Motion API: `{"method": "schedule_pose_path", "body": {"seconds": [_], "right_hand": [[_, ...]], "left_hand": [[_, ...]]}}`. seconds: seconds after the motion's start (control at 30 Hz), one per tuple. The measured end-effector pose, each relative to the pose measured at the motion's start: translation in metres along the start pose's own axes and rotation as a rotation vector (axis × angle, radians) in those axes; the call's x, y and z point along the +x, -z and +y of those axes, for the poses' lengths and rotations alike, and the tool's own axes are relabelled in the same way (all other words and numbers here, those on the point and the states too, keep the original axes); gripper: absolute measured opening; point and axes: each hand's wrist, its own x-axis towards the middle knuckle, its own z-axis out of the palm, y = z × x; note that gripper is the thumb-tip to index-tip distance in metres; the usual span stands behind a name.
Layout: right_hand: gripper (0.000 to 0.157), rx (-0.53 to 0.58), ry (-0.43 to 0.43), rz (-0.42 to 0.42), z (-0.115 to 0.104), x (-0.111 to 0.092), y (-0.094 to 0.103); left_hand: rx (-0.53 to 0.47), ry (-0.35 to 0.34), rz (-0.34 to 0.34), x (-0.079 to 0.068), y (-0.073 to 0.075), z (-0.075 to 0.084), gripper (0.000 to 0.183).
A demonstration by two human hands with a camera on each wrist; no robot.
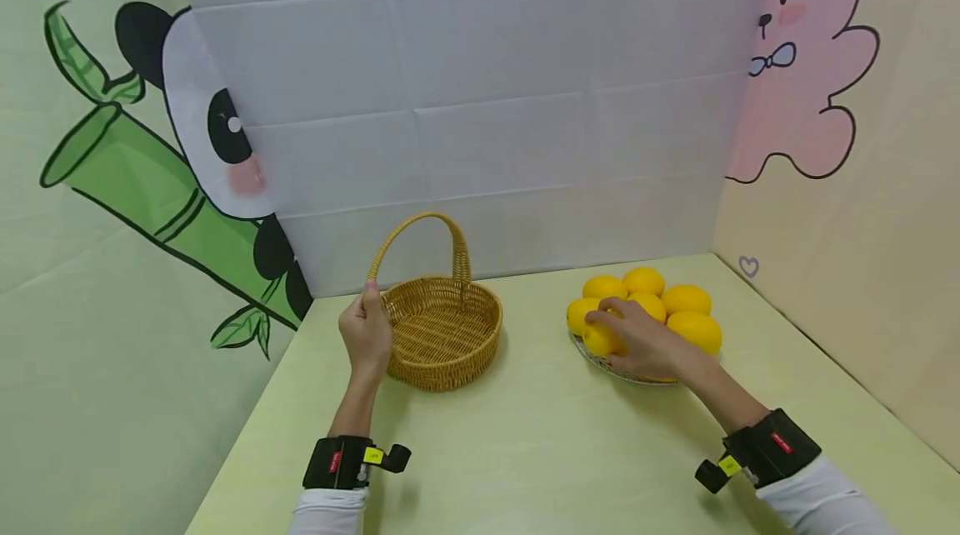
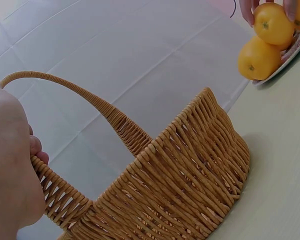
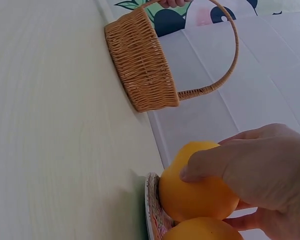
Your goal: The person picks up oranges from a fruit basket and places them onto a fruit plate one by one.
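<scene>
A round wicker basket (image 1: 442,364) stands on the table, its arched handle (image 1: 460,247) upright. My left hand (image 1: 366,331) grips the near left side of that handle; in the left wrist view its fingers (image 2: 36,146) curl round the wicker. On the right, several yellow lemons (image 1: 688,299) are heaped on a patterned plate (image 1: 626,374). My right hand (image 1: 637,339) is over the front left of the heap. In the right wrist view its thumb and fingers hold one lemon (image 3: 195,195), close above the plate and touching another lemon (image 3: 202,231).
The pale table (image 1: 510,452) has a white cloth backdrop (image 1: 487,143) behind it. A panda and bamboo print (image 1: 217,135) covers the left wall, and a pink bear print (image 1: 806,102) the right one. Bare tabletop lies between basket and plate.
</scene>
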Motion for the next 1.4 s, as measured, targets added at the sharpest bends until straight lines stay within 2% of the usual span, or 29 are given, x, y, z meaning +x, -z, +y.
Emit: {"method": "schedule_pose_path", "body": {"seconds": [0.17, 0.7, 1.03, 1.13, 1.37, 1.4], "right_hand": [[0.067, -0.013, -0.008, -0.030, -0.002, -0.002, -0.002], [0.066, -0.076, 0.017, -0.048, 0.003, -0.001, -0.015], [0.066, -0.155, 0.026, -0.046, 0.003, -0.001, -0.014], [0.066, -0.149, 0.017, -0.049, 0.002, -0.002, -0.015], [0.062, -0.131, 0.023, -0.009, 0.000, -0.002, -0.015], [0.061, -0.126, 0.034, 0.006, -0.001, -0.001, -0.016]], "left_hand": [[-0.006, 0.012, -0.012, -0.006, 0.002, 0.021, 0.058], [-0.025, 0.002, -0.006, -0.006, 0.003, 0.021, 0.058], [-0.037, -0.015, 0.000, -0.005, 0.001, 0.020, 0.058], [-0.035, -0.017, -0.004, -0.005, 0.001, 0.018, 0.058], [-0.036, 0.013, -0.025, 0.005, 0.003, -0.018, 0.058], [-0.041, 0.022, -0.031, 0.004, 0.004, -0.018, 0.058]]}}
